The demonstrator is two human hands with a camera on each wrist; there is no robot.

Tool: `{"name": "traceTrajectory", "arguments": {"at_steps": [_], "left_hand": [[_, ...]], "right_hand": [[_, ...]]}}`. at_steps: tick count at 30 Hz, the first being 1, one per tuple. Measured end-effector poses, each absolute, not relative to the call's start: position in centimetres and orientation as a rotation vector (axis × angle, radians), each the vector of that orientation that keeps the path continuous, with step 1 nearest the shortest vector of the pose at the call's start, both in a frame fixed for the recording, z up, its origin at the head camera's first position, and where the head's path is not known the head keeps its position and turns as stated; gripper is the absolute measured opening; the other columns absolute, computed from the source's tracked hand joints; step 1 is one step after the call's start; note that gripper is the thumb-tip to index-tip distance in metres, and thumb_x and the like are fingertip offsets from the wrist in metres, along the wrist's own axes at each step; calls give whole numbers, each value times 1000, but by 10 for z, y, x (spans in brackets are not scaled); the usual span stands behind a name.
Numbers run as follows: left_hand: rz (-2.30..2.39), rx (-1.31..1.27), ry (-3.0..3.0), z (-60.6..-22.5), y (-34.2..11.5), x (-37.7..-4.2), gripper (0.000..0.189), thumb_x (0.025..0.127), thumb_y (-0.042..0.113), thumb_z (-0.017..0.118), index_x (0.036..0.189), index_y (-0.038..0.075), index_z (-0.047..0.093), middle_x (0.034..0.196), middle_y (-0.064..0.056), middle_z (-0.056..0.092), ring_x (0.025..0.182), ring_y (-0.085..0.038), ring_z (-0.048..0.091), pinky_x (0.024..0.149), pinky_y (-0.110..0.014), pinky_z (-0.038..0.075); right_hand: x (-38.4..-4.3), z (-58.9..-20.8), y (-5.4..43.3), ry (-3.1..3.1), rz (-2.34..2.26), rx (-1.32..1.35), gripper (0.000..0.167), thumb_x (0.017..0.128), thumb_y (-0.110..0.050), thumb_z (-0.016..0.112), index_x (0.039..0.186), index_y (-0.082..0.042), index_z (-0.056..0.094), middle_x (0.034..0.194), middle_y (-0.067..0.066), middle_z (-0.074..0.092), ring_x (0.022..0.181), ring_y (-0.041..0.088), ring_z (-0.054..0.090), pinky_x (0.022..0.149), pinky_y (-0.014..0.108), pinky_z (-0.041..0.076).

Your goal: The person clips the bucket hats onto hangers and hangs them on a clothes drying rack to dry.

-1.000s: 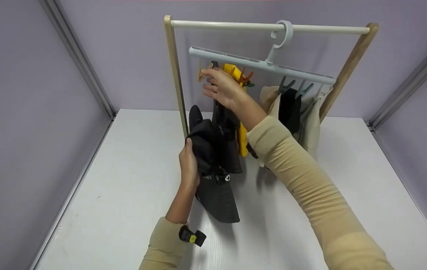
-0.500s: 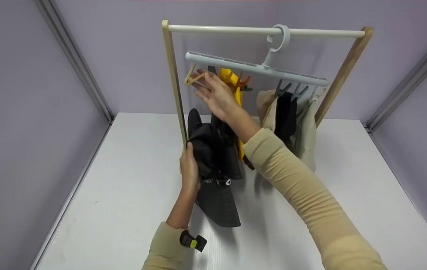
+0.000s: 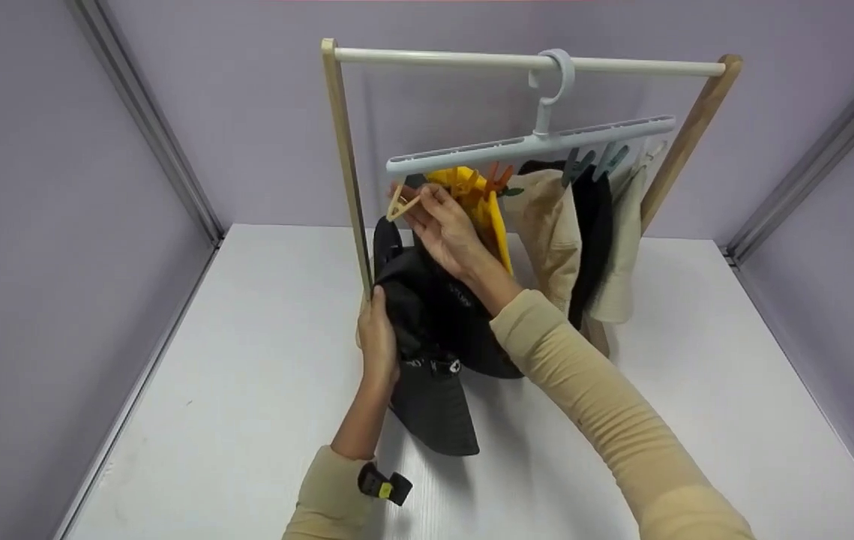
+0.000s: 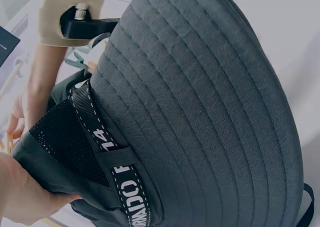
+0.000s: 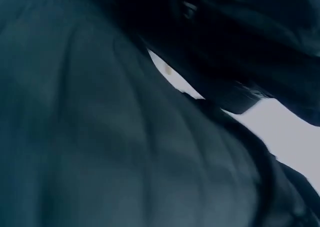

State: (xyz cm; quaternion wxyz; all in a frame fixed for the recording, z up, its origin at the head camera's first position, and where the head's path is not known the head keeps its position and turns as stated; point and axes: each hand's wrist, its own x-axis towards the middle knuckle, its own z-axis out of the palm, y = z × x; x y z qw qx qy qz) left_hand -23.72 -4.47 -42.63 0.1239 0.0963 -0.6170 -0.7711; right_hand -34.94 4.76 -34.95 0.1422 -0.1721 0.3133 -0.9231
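In the head view my left hand (image 3: 377, 330) grips a black bucket hat (image 3: 435, 420) by its crown, at the foot of the rack's left post. The left wrist view shows the hat's stitched brim (image 4: 205, 97) and its white-lettered band, with the left thumb on the crown fabric. Above it, my right hand (image 3: 447, 234) pinches a pale yellow clothespin (image 3: 403, 207) under the left end of a light blue hanger (image 3: 464, 154). Another black hat (image 3: 471, 337) hangs behind the right wrist, partly hidden. Dark hat fabric (image 5: 150, 137) fills most of the right wrist view; no hand shows there.
The hanger hooks over a white rail (image 3: 456, 57) between wooden posts. A yellow item (image 3: 483, 214) hangs beside the right hand. Beige cloth (image 3: 550, 225), black cloth (image 3: 595, 240) and a pale item (image 3: 619, 262) hang from clips further right. Below lies a white tabletop (image 3: 247, 337).
The hanger's left end has tipped down and its right end up. My right hand has come down with the clothespin, which has swung round. The left hand and its hat stay nearly in place.
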Motion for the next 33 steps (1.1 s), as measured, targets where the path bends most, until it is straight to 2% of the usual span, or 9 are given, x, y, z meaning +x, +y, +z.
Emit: {"name": "traceTrajectory", "arguments": {"at_steps": [3,7,11,16,23,30,33], "left_hand": [[-2271,290,-1789,-426,-45,-237,50,101,36,26,139,6,37,138,-7,40,123,-16,38,98,-29,31],[-2304,316,-1755,-427,-45,-236,50,101,36,27,134,2,44,131,-10,46,116,-19,45,94,-31,36],[-2285,353,-1766,-428,-46,-235,51,101,37,29,132,2,46,131,-10,47,116,-20,46,94,-32,36],[-2265,362,-1782,-428,-46,-236,51,101,38,29,135,3,42,137,-9,41,121,-20,41,97,-32,33],[-2256,354,-1775,-427,-45,-237,51,100,38,30,135,3,43,135,-11,43,121,-22,41,98,-34,33],[-2246,359,-1791,-429,-44,-236,52,101,37,29,139,3,36,141,-9,36,125,-21,36,100,-32,30],[-2257,336,-1789,-429,-45,-236,51,101,37,28,139,3,37,139,-10,38,125,-21,37,99,-32,30]], "right_hand": [[-349,-355,53,738,-2599,-573,20,99,-6,36,89,0,52,115,24,56,122,41,37,101,43,29],[-346,-357,56,637,-2528,-616,8,90,-7,55,88,1,56,113,23,56,116,39,45,102,43,27],[-340,-353,57,555,-2461,-624,17,83,-8,66,93,1,57,115,22,55,114,36,48,103,42,25],[-334,-346,55,473,-2394,-693,17,85,-9,65,93,2,54,119,22,52,116,36,46,105,42,19],[-331,-343,57,505,-2411,-645,20,80,-10,69,91,0,55,109,22,53,106,35,52,102,43,26],[-331,-340,61,551,-2340,-618,36,80,-9,70,111,2,55,106,19,52,103,34,52,98,38,34],[-332,-339,63,641,-2300,-676,34,83,-11,66,112,3,57,104,18,53,102,33,52,98,38,34]]}}
